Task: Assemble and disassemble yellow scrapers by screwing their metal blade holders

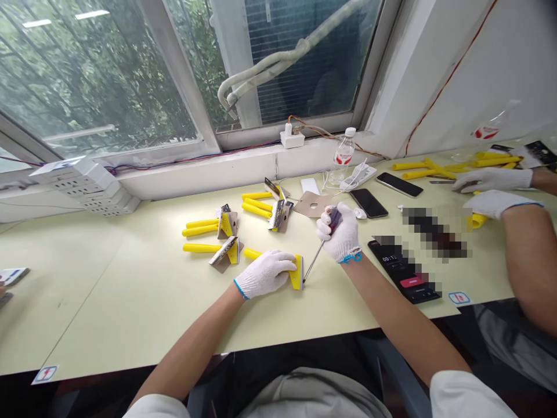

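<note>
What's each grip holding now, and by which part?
Right grip: screwdriver, by its handle. Left grip: yellow scraper, where its shaft meets the head.

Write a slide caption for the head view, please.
Gloved left hand grips a yellow scraper; the gloved right hand holds a screwdriver, its tip beside the scraper.

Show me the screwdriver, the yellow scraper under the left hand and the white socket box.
Screwdriver (314,262): head view, on its metal shaft.
Yellow scraper (297,273): head view, on its wide end.
White socket box (292,140): head view, front face.
</note>
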`<state>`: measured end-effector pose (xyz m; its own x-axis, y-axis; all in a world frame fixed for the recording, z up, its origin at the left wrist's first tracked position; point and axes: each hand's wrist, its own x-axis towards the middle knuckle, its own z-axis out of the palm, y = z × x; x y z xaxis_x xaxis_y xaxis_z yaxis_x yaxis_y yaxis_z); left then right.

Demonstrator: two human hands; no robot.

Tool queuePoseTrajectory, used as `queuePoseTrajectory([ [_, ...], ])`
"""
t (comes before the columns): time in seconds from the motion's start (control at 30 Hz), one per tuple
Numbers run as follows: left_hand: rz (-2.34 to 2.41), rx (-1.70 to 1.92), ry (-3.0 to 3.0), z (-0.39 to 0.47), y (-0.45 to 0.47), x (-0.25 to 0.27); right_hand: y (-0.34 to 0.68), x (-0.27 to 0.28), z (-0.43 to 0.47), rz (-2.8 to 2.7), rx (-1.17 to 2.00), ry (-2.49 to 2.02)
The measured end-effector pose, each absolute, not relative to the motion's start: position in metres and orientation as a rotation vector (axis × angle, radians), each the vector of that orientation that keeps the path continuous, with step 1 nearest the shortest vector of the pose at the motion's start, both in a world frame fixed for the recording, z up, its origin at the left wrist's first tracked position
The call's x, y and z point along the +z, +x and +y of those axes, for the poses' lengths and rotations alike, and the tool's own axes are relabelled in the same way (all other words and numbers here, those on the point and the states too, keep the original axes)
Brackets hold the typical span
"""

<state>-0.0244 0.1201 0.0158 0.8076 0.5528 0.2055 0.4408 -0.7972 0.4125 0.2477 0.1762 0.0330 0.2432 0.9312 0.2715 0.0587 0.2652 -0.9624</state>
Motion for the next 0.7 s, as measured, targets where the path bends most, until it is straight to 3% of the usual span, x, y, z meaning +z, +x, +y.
queuePoseTrajectory([
  [0.2,0.733,0.413,2.689,0.118,-0.022,0.019,0.264,0.041,0.173,-0.831,1.019,-0.997],
  [0.7,0.696,0.445,2.788,0.119,-0.022,0.013,0.233,0.059,0.155,-0.740,0.997,-0.707],
])
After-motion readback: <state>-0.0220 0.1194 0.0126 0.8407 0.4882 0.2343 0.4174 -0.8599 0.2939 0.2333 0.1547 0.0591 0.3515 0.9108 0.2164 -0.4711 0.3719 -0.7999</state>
